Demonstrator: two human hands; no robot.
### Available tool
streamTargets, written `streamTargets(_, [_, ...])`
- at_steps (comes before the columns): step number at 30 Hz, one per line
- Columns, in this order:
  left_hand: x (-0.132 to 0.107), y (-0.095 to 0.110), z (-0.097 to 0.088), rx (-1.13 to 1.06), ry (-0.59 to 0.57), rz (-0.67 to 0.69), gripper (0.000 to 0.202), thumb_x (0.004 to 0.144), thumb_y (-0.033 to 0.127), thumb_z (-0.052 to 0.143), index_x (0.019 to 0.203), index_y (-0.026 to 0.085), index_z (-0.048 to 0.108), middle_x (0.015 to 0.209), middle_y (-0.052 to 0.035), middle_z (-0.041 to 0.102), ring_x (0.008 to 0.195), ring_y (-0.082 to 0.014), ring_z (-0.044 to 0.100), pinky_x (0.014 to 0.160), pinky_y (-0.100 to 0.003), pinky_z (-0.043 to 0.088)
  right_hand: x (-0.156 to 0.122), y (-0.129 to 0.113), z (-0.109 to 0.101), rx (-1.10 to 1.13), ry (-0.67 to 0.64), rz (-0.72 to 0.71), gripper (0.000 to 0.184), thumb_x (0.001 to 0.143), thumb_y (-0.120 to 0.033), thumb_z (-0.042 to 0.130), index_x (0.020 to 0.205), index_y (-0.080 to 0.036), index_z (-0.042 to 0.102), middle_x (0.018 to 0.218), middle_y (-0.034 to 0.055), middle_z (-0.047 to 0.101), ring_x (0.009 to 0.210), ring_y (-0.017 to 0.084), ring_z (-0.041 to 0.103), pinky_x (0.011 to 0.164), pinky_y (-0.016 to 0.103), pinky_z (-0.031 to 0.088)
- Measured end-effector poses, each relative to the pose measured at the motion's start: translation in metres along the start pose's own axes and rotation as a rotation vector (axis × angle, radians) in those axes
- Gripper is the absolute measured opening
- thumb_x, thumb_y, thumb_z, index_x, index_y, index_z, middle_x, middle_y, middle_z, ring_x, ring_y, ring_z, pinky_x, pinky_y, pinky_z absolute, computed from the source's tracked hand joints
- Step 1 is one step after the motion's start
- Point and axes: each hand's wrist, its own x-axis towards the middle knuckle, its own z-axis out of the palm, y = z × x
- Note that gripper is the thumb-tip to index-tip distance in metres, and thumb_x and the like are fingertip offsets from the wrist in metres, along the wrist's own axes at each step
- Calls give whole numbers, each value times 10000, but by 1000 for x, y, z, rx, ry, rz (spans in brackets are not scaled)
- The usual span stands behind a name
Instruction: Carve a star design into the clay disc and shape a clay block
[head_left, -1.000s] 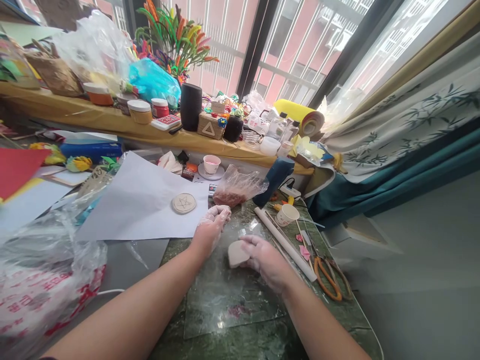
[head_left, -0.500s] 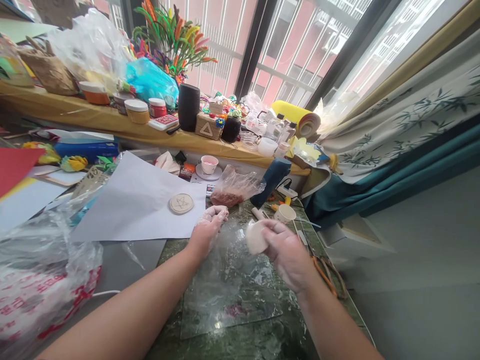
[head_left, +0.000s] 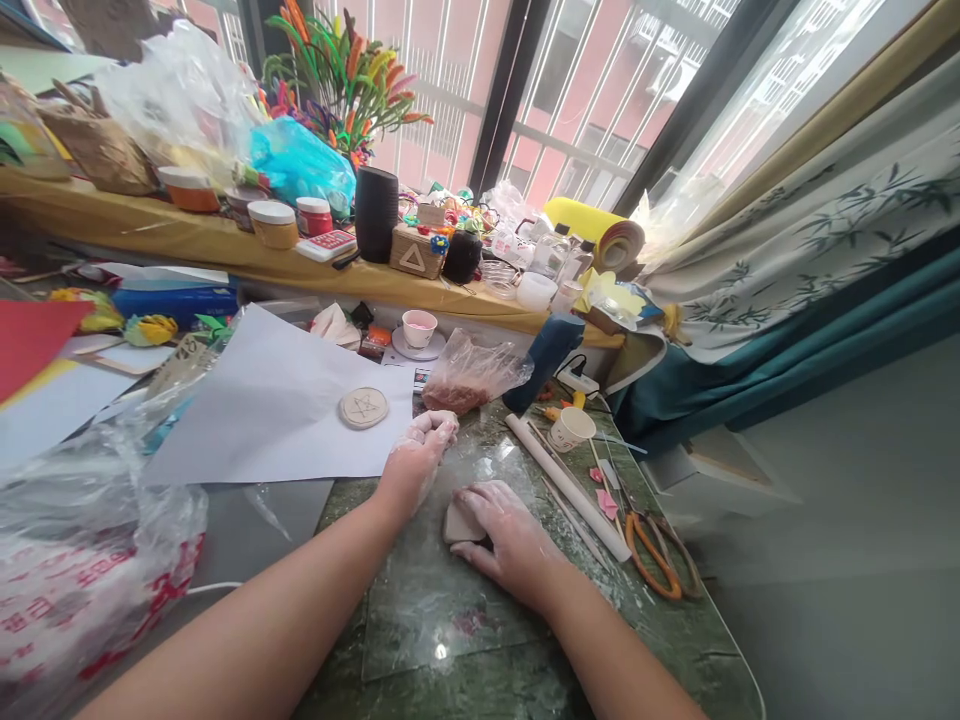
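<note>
My right hand [head_left: 514, 540], dusted with white, grips a pale lump of clay [head_left: 460, 524] low over a clear sheet [head_left: 420, 610] on the green table. The fingers cover much of the lump. My left hand [head_left: 426, 447] is closed beside the sheet's far left corner, its fingertips pressed together and powdery; what they hold, if anything, is hidden. A round clay disc [head_left: 364, 408] with a star scratched into it lies on white paper [head_left: 277, 400], left of my left hand.
Right of my hands lie a white rolling pin [head_left: 568, 487], thin sticks and orange-handled scissors [head_left: 652, 555]. Beyond are a paper cup [head_left: 572, 428], a bag of brown material [head_left: 469, 375] and a dark blue cylinder [head_left: 544, 360]. Jars [head_left: 274, 222] line the sill. A plastic bag [head_left: 90, 560] fills the left.
My right hand has come down and to the left with the clay, from raised above the table to the clear sheet. My left hand has stayed in place.
</note>
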Motion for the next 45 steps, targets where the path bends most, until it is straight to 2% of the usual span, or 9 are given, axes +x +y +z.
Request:
streamTargets(4, [1, -2, -1, -2, 4, 4, 297, 874, 498, 687, 900, 204, 652, 795, 10, 599, 652, -132, 449, 617, -269, 357, -4, 0, -3, 124, 282, 66, 468, 918, -472, 764, 1312, -233, 684, 1283, 152, 694, 1221, 353, 621, 1124, 562, 476])
streamTargets(8, [-1, 0, 0, 27, 9, -37, 291, 879, 492, 666, 912, 203, 651, 792, 16, 597, 620, -120, 413, 602, -267, 346, -4, -14, -38, 528, 731, 193, 440, 960, -504, 718, 1321, -270, 629, 1320, 117, 681, 1239, 318, 637, 1112, 524, 481])
streamTargets(11, [-2, 3, 0, 40, 7, -43, 291, 880, 493, 657, 906, 203, 645, 808, 8, 595, 643, -125, 425, 604, -265, 344, -5, -20, -56, 660, 874, 112, 476, 945, -510, 736, 1341, -278, 610, 1357, 114, 672, 1292, 317, 623, 1151, 530, 455])
streamTargets(17, [-2, 5, 1, 10, 24, -35, 303, 863, 497, 679, 922, 202, 647, 793, 1, 597, 640, -133, 431, 609, -269, 356, -22, 2, -17, 102, 353, 49, 412, 878, -439, 808, 1242, -272, 711, 1345, 150, 710, 1297, 395, 618, 1157, 661, 433])
streamTargets(21, [-2, 4, 0, 25, 6, -52, 310, 872, 512, 684, 913, 208, 647, 791, 15, 595, 628, -125, 424, 606, -268, 349, -21, 9, -1, -13, 381, 62, 548, 925, -364, 735, 1434, -226, 583, 1458, 163, 638, 1376, 347, 576, 1188, 589, 449])
streamTargets(26, [-2, 3, 1, -10, 12, -18, 284, 865, 485, 692, 870, 205, 644, 794, 13, 597, 649, -130, 438, 620, -271, 361, -8, 9, 2, -127, 172, -5, 582, 900, -273, 748, 1446, -195, 561, 1380, 153, 679, 1299, 337, 625, 1148, 566, 502])
streamTargets(31, [-2, 3, 1, 14, 11, -14, 289, 864, 491, 692, 871, 205, 653, 808, 6, 607, 653, -134, 451, 619, -277, 361, -13, 4, 2, -259, 271, -117, 447, 959, -264, 724, 1386, -229, 596, 1308, 146, 693, 1223, 336, 644, 1074, 565, 556])
streamTargets(38, [-1, -1, 0, 13, 1, -35, 284, 879, 487, 674, 914, 206, 645, 803, 16, 583, 656, -129, 431, 612, -269, 334, -14, -27, -48, 291, 889, 0, 443, 1054, -437, 579, 1439, -230, 503, 1370, 163, 637, 1260, 316, 656, 1045, 554, 566])
streamTargets(45, [-1, 2, 0, 33, 10, -1, 272, 886, 475, 662, 862, 206, 631, 760, 18, 565, 645, -134, 423, 611, -276, 346, -23, -10, -15, -182, 379, -220, 359, 982, -441, 693, 1275, -240, 644, 1292, 143, 729, 1185, 327, 689, 1022, 544, 573])
